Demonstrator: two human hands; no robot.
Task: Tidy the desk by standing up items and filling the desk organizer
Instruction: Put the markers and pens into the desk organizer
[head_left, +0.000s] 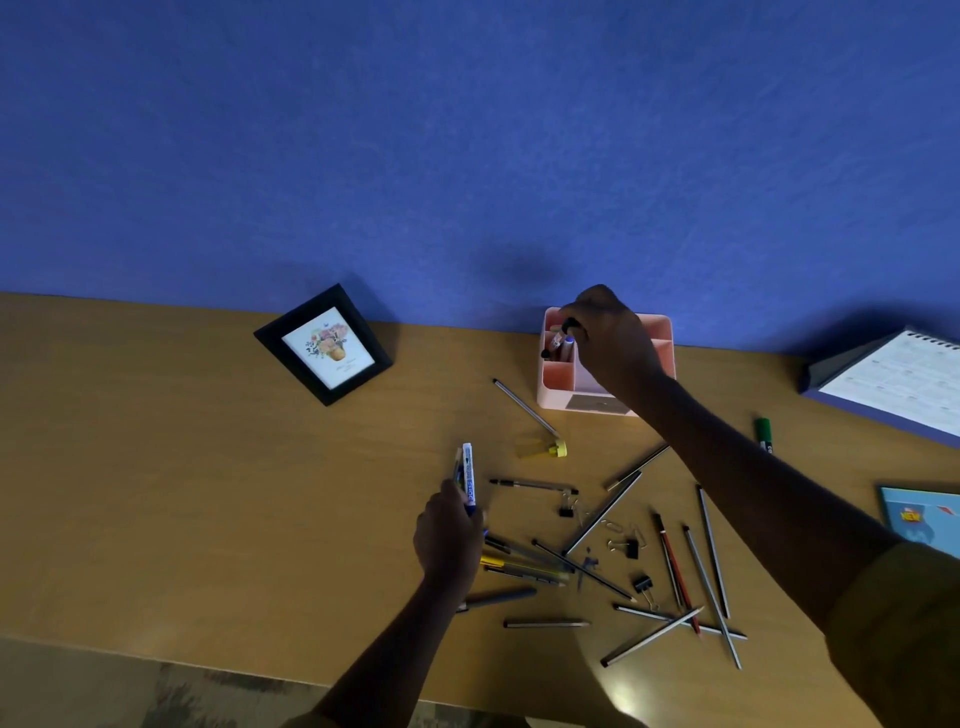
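A pink desk organizer (551, 389) with several compartments stands near the wall. My right hand (613, 338) reaches over it and pinches a black-capped marker (557, 340) that is tilted into a back compartment, next to another pen with a blue cap. My left hand (449, 535) hovers over the wooden desk (208, 493) and grips a white and blue marker (468, 475) together with a thinner pen, both pointing away from me. Several pens and pencils (602, 514) lie scattered flat between my arms.
A black picture frame (324, 344) leans against the blue wall at the left. A desk calendar (893, 382) lies at the right, with a green marker (762, 434) and a blue card (922, 514) near it. Binder clips (643, 583), paper clips and a yellow sharpener (558, 448) sit among the pencils.
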